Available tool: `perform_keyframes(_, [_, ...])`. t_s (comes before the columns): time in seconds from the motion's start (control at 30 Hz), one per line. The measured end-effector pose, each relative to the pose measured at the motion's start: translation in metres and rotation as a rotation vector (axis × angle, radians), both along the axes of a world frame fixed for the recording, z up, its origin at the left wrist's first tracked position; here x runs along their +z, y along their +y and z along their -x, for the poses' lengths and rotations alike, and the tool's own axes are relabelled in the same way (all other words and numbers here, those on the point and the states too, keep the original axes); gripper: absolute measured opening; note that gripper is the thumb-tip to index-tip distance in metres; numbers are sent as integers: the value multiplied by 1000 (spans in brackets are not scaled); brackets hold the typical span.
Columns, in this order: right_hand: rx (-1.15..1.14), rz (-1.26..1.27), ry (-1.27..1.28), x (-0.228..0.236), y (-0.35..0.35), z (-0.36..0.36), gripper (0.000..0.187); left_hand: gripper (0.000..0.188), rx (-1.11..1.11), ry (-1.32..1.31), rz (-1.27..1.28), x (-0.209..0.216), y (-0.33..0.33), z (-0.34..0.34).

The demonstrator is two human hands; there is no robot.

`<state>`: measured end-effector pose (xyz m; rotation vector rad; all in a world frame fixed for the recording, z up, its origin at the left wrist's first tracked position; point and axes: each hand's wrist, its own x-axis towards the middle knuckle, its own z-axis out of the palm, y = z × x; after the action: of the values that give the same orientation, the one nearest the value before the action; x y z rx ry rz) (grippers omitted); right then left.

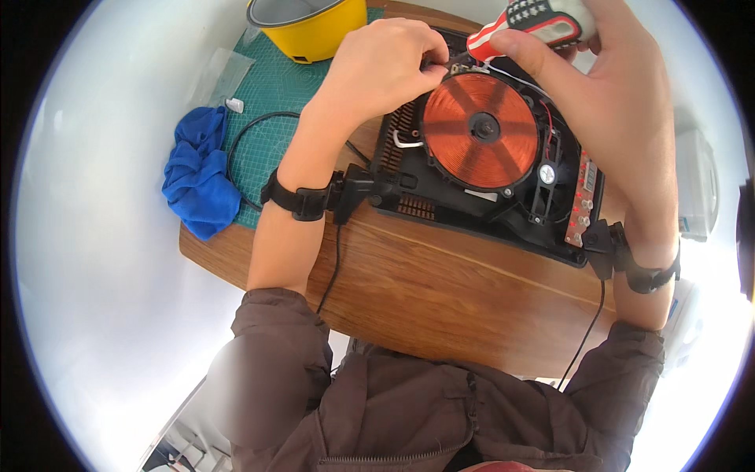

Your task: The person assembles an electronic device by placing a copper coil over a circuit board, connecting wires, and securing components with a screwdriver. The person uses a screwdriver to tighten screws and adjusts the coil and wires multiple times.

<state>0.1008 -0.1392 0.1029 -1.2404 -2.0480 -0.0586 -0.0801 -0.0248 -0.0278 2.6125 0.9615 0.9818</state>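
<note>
An opened induction cooker with a black housing (440,211) lies on the table, its round copper coil (481,130) exposed. At the housing's far edge, just beyond the coil, my left hand (385,67) is closed, thumb and fingers pinched together; what they hold is hidden. My right hand (602,86) grips a hand tool with a red, white and black star-patterned body (543,27) above the far right of the coil. The tool's tip and exact kind do not show. A thin white wire (511,72) runs beside the coil, under the right hand.
A yellow pot (314,35) stands on the green cutting mat (267,145) at far left. A blue cloth (200,173) and a black cable (230,161) lie there too. The brown wooden table (440,275) has a rounded near edge. A red circuit board (582,200) sits along the housing's right side.
</note>
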Motion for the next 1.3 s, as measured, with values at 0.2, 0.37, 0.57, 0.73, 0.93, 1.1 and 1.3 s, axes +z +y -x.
perform_keyframes(0.2, [-95, 152, -160, 9, 16, 37, 36, 21, -49, -45, 215, -17, 12, 4])
perform_keyframes(0.37, [-94, 99, -213, -1, 23, 46, 38, 23, -21, 31, 210, -23, 16, 11])
perform_keyframes(0.57, [-172, 43, -189, -9, 28, 57, 39, 24, -39, 32, 240, -22, 17, 13])
perform_keyframes(0.73, [-116, 97, -206, -3, 31, 51, 39, 23, -61, 33, 228, -22, 18, 13])
perform_keyframes(0.93, [-112, 105, -247, -6, 31, 55, 37, 25, -16, 127, 269, -18, 15, 14])
perform_keyframes(1.1, [-52, 155, -204, -4, 34, 48, 35, 24, -44, 41, 309, -25, 20, 13])
perform_keyframes(1.3, [-53, 130, -177, -5, 35, 46, 33, 25, -53, -21, 353, -26, 20, 8])
